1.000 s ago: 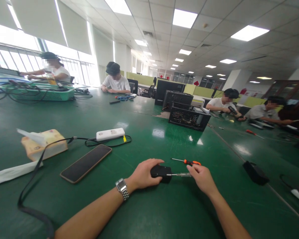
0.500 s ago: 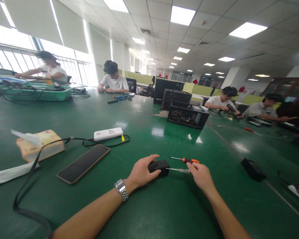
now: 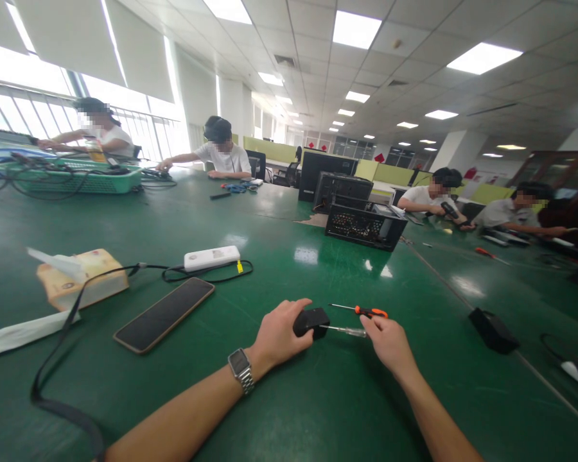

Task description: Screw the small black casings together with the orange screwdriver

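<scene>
My left hand [image 3: 282, 333] is wrapped round a small black box-shaped block [image 3: 318, 319], thumb on the near side and fingers on the far side, keeping it on the green table. A screwdriver with a clear handle [image 3: 349, 331] is pinched in my right hand [image 3: 388, 340]. Its thin shaft points left and meets the block's right face; whether the tip is inside I cannot tell. Just beyond my right hand lies a second screwdriver with an orange and black handle [image 3: 372, 312], its shaft pointing left.
Left of my arms lie a phone [image 3: 164, 314], a white power strip [image 3: 212, 258] with a black cable, and a tissue pack [image 3: 87, 282]. Ahead stands an open black computer case [image 3: 363, 226]. Another black block [image 3: 494, 329] sits right. Several people work round the table [image 3: 250, 256].
The view has shifted slightly. My left hand's grip has moved a little on the block. Across the table, a person has stretched an arm toward the cables by the green basket.
</scene>
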Demonstrator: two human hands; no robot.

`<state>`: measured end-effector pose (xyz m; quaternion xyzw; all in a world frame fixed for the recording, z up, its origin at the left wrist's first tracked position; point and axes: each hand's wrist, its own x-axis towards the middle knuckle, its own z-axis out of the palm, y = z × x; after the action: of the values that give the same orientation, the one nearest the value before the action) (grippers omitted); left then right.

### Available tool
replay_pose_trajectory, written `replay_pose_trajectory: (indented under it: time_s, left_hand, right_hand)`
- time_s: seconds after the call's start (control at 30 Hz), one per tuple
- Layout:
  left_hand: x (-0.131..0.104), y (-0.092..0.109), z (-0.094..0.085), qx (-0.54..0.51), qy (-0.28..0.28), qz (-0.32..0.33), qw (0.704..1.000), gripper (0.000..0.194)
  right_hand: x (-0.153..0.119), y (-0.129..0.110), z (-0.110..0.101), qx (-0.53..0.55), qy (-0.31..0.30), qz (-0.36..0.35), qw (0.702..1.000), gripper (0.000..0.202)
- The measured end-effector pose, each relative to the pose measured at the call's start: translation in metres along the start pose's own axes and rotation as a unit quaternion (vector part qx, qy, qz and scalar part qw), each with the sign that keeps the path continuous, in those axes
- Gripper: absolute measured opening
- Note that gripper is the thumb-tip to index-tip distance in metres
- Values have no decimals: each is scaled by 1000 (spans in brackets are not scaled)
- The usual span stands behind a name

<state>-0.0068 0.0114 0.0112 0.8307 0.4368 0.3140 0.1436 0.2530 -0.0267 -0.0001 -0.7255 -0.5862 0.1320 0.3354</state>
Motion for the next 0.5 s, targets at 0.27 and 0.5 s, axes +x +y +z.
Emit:
replay_pose_trajectory:
  time_s: [0.27,0.5]
  left_hand:
    - [-1,7,7,36,23,0,999,47]
    - [0,2,9,-51,-4,-12,999,52]
  right_hand:
    - [-7,-17,-4,-61,27,37,997,52]
    - [-11,-23,9,-54,55,10,997,53]
